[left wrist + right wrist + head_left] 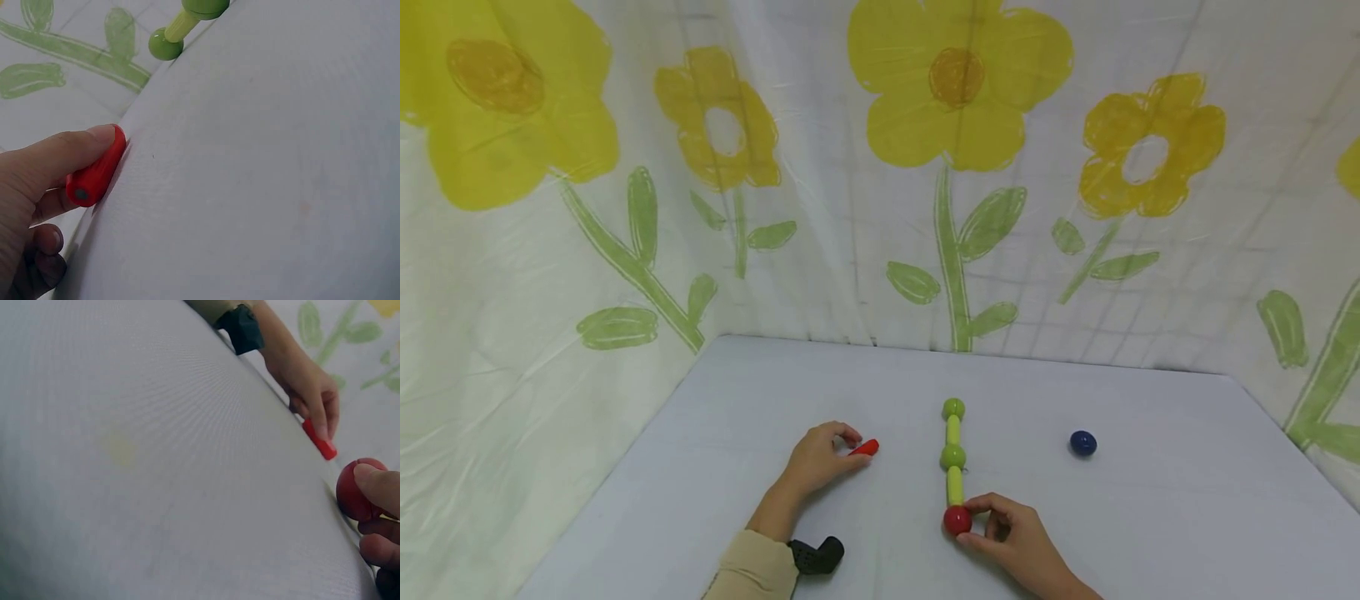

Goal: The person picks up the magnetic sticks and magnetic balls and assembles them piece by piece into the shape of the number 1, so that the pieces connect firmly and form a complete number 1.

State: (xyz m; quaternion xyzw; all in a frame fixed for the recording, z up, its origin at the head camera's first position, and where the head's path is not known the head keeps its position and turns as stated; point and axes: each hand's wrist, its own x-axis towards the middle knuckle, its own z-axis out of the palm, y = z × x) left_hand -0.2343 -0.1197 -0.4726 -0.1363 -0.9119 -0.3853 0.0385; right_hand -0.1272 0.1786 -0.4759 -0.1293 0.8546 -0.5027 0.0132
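Between thumb and fingers my left hand (817,457) pinches a short red rod (99,170); a small grey dot shows at one end of it in the left wrist view. My right hand (1017,537) grips a dark red ball (957,521) with thumb and fingertips. That ball is at the near end of a straight row: a yellow-green rod (955,486), a green ball (952,457), another yellow-green rod (953,429) and a far green ball (954,407). In the right wrist view, the red ball (359,490) partly hides behind the thumb.
A dark blue ball (1083,443) lies alone on the white table (1187,500), right of the row. Around the table hangs a white curtain (820,275) printed with yellow flowers. A black wrist device (817,556) sits at the left sleeve (756,567).
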